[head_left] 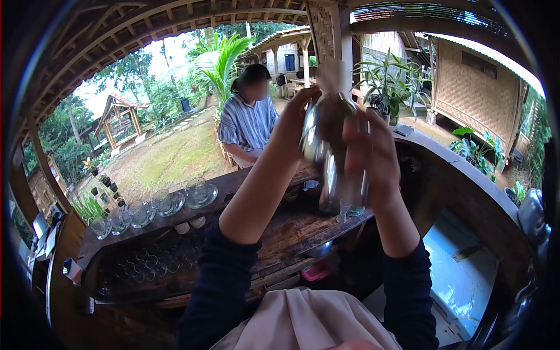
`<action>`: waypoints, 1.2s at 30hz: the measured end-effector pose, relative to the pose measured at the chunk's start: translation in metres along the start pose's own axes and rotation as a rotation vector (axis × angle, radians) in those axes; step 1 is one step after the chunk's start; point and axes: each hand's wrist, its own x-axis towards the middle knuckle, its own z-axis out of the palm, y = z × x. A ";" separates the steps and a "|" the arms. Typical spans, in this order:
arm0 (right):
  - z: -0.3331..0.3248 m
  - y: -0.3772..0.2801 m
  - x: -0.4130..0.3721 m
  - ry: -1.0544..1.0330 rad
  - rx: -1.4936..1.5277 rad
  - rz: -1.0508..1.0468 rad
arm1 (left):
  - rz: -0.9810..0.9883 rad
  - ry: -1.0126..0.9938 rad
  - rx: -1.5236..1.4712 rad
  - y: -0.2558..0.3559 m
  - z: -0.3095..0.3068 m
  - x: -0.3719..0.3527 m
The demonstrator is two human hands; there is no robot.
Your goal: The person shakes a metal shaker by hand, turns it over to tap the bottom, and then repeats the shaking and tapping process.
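Raised in front of me, both hands are closed around a shiny metal cocktail shaker (pixel 331 175), which stands tilted and is smeared by motion. My left hand (pixel 298 108) grips its upper left side. On the right side, the blurred fingers of my right hand (pixel 373 154) wrap round it. The shaker's top is too blurred to make out. Below it, a small clear glass (pixel 343 211) stands on the dark wooden counter (pixel 291 233).
Across the counter sits a person in a striped shirt (pixel 249 125). Several glass cups on saucers (pixel 168 202) line the counter's left side, above a shelf of upturned glasses (pixel 149 265). A potted plant (pixel 385 87) stands at the back right; a pink item (pixel 317 270) lies under the counter.
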 end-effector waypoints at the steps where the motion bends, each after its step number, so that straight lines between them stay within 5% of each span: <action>1: -0.016 -0.031 0.015 0.002 -0.014 -0.001 | 0.134 0.160 0.252 -0.006 0.032 -0.009; 3: -0.014 -0.020 0.008 0.006 -0.004 0.006 | 0.541 -0.219 0.677 -0.018 0.048 -0.018; 6: -0.004 -0.006 -0.013 0.012 0.056 0.039 | 0.500 -0.340 0.788 -0.006 0.027 -0.001; 7: -0.001 -0.003 -0.020 0.006 0.080 0.052 | 0.419 -0.131 0.747 -0.001 0.012 0.011; 9: 0.017 0.019 -0.021 0.141 0.128 0.065 | -0.059 0.021 0.090 0.005 -0.036 0.033; 11: 0.031 0.030 -0.029 0.124 0.404 0.681 | 0.175 0.153 0.145 -0.011 -0.062 0.050; 12: 0.027 0.026 -0.028 0.130 0.414 0.680 | 0.345 0.176 0.552 -0.014 -0.095 0.056; 13: 0.021 0.020 -0.023 0.138 0.423 0.676 | 0.342 0.177 0.550 -0.012 -0.069 0.045; 15: -0.001 0.000 -0.004 0.074 0.254 0.273 | 0.047 0.247 0.126 0.000 -0.012 0.014; 17: -0.028 -0.032 0.008 -0.010 0.293 0.000 | 0.083 0.152 0.208 0.000 0.018 -0.005; 19: -0.011 -0.027 0.029 0.450 0.203 -0.620 | 0.612 -0.294 0.650 -0.015 0.051 -0.015; 20: -0.012 -0.022 0.017 0.445 0.199 -0.624 | 0.611 -0.300 0.646 -0.013 0.049 -0.013; 23: -0.016 -0.002 -0.046 0.053 0.132 0.071 | 0.380 -0.031 0.557 0.001 0.028 0.007; 24: -0.006 0.025 -0.025 0.197 0.169 -0.147 | 0.252 0.079 0.489 0.008 0.001 0.026; 26: 0.001 0.037 -0.024 0.037 -0.131 0.301 | 0.024 0.356 0.373 0.011 -0.053 0.057; 27: 0.013 0.029 -0.015 0.238 0.308 0.709 | -0.075 0.522 0.323 0.007 -0.051 0.058; 29: 0.001 0.028 -0.010 0.083 0.146 0.617 | -0.107 0.590 0.415 0.001 -0.054 0.047; 30: -0.007 0.017 0.001 0.083 0.145 0.619 | 0.048 0.426 0.490 -0.004 -0.023 0.032; 32: -0.023 -0.014 0.019 0.074 -0.010 0.122 | 0.214 0.186 0.789 -0.001 0.013 0.016; 33: -0.023 -0.013 0.017 0.073 -0.012 0.124 | 0.381 -0.013 0.534 -0.003 0.039 0.002; 35: -0.023 -0.008 0.013 0.079 0.012 0.081 | 0.651 -0.469 0.796 -0.006 0.056 -0.012; 36: -0.022 -0.007 0.011 0.088 0.029 0.060 | 0.653 -0.470 0.808 -0.004 0.054 -0.010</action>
